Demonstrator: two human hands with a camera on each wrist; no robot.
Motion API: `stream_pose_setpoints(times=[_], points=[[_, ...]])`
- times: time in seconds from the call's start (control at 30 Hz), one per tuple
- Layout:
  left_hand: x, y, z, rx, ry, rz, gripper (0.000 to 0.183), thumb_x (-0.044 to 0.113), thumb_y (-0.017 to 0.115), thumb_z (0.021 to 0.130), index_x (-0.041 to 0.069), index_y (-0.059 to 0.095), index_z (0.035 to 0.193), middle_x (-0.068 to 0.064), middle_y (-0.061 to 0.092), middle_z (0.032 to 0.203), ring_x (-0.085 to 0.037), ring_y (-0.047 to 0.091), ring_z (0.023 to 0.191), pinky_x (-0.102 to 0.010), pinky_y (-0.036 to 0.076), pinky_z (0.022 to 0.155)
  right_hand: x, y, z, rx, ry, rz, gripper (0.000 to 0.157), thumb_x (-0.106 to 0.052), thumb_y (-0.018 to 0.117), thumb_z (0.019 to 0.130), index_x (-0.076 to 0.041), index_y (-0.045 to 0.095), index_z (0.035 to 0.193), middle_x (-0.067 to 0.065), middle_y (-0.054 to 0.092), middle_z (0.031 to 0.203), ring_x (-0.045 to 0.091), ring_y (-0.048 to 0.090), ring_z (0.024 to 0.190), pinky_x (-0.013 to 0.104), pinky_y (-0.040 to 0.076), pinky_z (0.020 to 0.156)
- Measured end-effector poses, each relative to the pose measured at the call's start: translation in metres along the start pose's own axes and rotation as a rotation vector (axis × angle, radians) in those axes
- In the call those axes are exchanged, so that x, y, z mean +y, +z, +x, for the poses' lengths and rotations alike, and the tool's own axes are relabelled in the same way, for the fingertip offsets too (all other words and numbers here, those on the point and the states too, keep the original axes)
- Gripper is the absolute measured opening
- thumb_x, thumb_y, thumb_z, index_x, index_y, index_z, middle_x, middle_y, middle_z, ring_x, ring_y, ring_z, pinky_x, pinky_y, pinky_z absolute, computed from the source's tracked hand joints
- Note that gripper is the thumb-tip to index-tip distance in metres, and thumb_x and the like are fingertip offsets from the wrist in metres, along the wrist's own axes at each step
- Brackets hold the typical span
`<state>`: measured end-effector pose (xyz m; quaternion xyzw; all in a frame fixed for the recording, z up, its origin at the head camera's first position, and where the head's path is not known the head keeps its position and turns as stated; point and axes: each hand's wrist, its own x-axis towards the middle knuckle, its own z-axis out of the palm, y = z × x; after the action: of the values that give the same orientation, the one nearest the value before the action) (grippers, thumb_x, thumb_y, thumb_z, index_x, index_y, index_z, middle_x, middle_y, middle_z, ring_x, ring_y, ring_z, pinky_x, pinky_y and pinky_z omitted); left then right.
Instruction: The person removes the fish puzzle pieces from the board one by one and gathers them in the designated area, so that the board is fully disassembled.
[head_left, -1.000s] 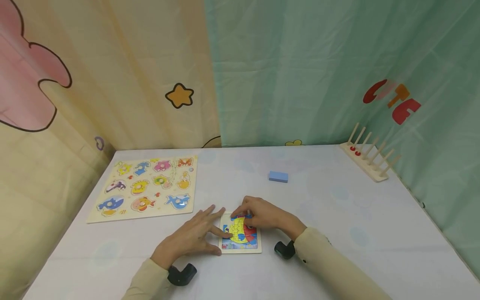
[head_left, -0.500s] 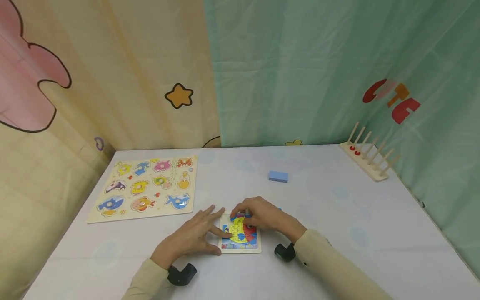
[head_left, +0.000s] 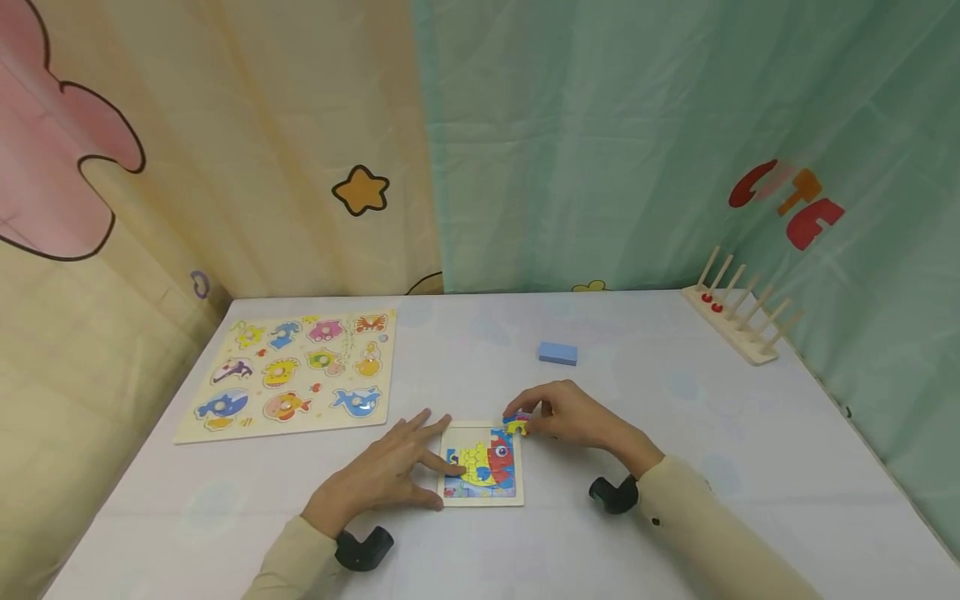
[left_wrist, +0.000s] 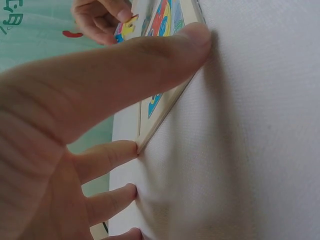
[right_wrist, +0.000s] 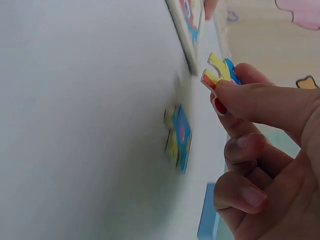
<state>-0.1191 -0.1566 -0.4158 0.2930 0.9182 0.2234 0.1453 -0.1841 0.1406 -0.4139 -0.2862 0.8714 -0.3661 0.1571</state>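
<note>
A small jigsaw puzzle in a pale wooden frame (head_left: 480,502) lies on the table, with a yellow, red and blue fish picture; its upper left part is bare board. My left hand (head_left: 386,471) is spread at the frame's left side, straight fingers and thumb touching it. Just off the frame's upper right corner, my right hand (head_left: 573,417) pinches a puzzle piece (right_wrist: 220,70), yellow and blue with some red, between thumb and fingers. In the right wrist view, another blue and yellow puzzle piece (right_wrist: 181,137) lies on the table below that hand.
A large peg puzzle board (head_left: 300,375) with sea animals lies at the left. Behind the right hand is a blue block (head_left: 558,353). A wooden peg rack (head_left: 731,325) with red beads stands at the far right edge. Curtains hang behind the table.
My right hand has lifted a puzzle piece out of the frame's upper part and moved right and away with it, showing the fish's eye. The left hand stays put.
</note>
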Motion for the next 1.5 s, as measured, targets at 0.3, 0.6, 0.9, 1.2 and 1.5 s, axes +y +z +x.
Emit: stream_pose_setpoints(times=[0.3, 0.6, 0.9, 1.2, 1.5], points=[[-0.002, 0.0, -0.001, 0.006, 0.005, -0.007, 0.045, 0.033, 0.088, 0.071, 0.03, 0.076, 0.114, -0.013, 0.038, 0.154, -0.042, 0.017, 0.147, -0.063, 0.017, 0.115, 0.032, -0.029, -0.036, 0.086, 0.084, 0.08, 0.026, -0.009, 0.076, 0.084, -0.015, 0.073, 0.109, -0.003, 0.071, 0.087, 0.017, 0.063, 0.078, 0.027, 0.05, 0.064], [-0.003, 0.001, -0.001, 0.011, 0.014, -0.004, 0.045, 0.034, 0.088, 0.071, 0.031, 0.075, 0.114, -0.013, 0.038, 0.154, -0.043, 0.017, 0.147, -0.064, 0.017, 0.114, 0.055, -0.044, -0.056, 0.184, 0.286, 0.15, 0.015, -0.013, 0.078, 0.082, -0.013, 0.08, 0.097, 0.001, 0.075, 0.098, 0.021, 0.065, 0.104, 0.03, 0.053, 0.081], [-0.002, 0.0, -0.001, 0.009, 0.012, -0.029, 0.044, 0.033, 0.087, 0.072, 0.029, 0.075, 0.114, -0.014, 0.039, 0.154, -0.043, 0.017, 0.147, -0.064, 0.016, 0.114, 0.048, -0.04, -0.052, 0.234, 0.29, 0.028, 0.012, -0.011, 0.077, 0.082, -0.009, 0.08, 0.093, 0.004, 0.075, 0.094, 0.02, 0.064, 0.092, 0.026, 0.049, 0.069], [-0.001, 0.0, -0.001, 0.012, 0.017, -0.027, 0.045, 0.032, 0.088, 0.071, 0.029, 0.076, 0.114, -0.015, 0.039, 0.153, -0.043, 0.017, 0.146, -0.064, 0.017, 0.114, 0.043, -0.032, -0.047, 0.281, 0.363, -0.088, 0.006, -0.012, 0.079, 0.08, -0.012, 0.079, 0.086, 0.003, 0.07, 0.097, 0.028, 0.059, 0.104, 0.045, 0.049, 0.086], [-0.002, 0.001, -0.001, 0.018, 0.023, -0.009, 0.044, 0.034, 0.088, 0.071, 0.03, 0.075, 0.114, -0.014, 0.04, 0.153, -0.043, 0.018, 0.146, -0.064, 0.018, 0.114, 0.042, -0.031, -0.048, 0.298, 0.363, -0.129, 0.009, -0.015, 0.076, 0.083, -0.012, 0.079, 0.091, 0.006, 0.07, 0.103, 0.029, 0.058, 0.104, 0.044, 0.05, 0.083]])
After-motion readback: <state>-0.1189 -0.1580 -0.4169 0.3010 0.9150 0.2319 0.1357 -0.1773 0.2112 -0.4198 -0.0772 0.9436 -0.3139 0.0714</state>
